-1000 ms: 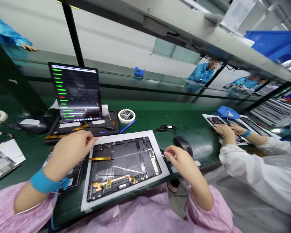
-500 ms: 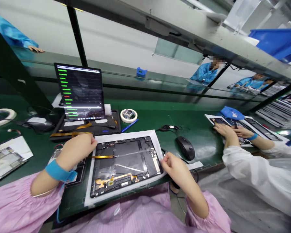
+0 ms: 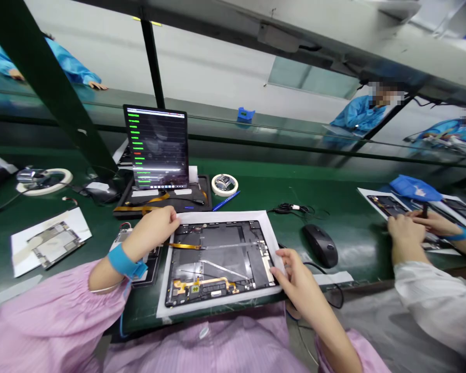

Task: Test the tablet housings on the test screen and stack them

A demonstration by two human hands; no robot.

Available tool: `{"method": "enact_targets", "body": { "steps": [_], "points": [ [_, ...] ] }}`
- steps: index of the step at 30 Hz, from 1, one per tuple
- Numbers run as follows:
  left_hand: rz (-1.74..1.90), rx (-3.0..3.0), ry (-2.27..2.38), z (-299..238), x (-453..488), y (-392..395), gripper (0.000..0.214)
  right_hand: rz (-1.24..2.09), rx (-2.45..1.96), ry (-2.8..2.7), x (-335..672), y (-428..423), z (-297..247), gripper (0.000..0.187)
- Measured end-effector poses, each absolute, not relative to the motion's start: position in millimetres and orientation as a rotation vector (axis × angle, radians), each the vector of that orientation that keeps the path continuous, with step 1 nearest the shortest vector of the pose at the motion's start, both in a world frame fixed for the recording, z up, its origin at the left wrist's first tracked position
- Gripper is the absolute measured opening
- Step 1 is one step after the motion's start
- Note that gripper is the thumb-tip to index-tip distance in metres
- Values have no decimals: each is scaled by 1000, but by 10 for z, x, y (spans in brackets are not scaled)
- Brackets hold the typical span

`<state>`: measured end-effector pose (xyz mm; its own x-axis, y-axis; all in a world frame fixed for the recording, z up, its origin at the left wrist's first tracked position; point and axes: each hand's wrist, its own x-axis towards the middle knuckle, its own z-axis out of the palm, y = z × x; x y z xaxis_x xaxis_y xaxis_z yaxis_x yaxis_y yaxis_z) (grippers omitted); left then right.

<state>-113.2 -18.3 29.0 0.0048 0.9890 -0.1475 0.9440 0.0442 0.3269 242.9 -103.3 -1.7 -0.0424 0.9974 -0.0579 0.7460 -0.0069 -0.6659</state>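
Note:
An opened tablet back point(image 3: 219, 261) with orange flex cables lies on a white sheet point(image 3: 274, 234) at the near edge of the green bench. My left hand point(image 3: 155, 228) grips the tablet's top left corner, fingers curled over the edge, a blue band on its wrist. My right hand point(image 3: 297, 274) holds the tablet's lower right edge between thumb and fingers. A lit tablet screen point(image 3: 158, 147) with green bars stands upright in a black fixture point(image 3: 166, 199) just behind.
A black mouse point(image 3: 321, 244) and a coiled cable point(image 3: 295, 209) lie to the right, a tape roll point(image 3: 224, 184) and blue pen point(image 3: 225, 200) behind. Another part on paper point(image 3: 50, 242) lies at left. A co-worker's hands point(image 3: 409, 228) work on a tablet at right.
The view has swung left and down. My right hand has moved down from the tablet's right side to its lower right edge. My left hand stays at the top left corner.

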Motion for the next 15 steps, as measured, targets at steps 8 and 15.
{"method": "enact_targets", "body": {
  "steps": [8,15],
  "points": [
    [169,1969,2006,185,-1327,-139,25,747,-1702,-1825,2182,-1036,-23,32],
    [354,2080,2117,304,-1199,-221,40,465,-1757,-1836,2625,-956,302,13]
  ]
}}
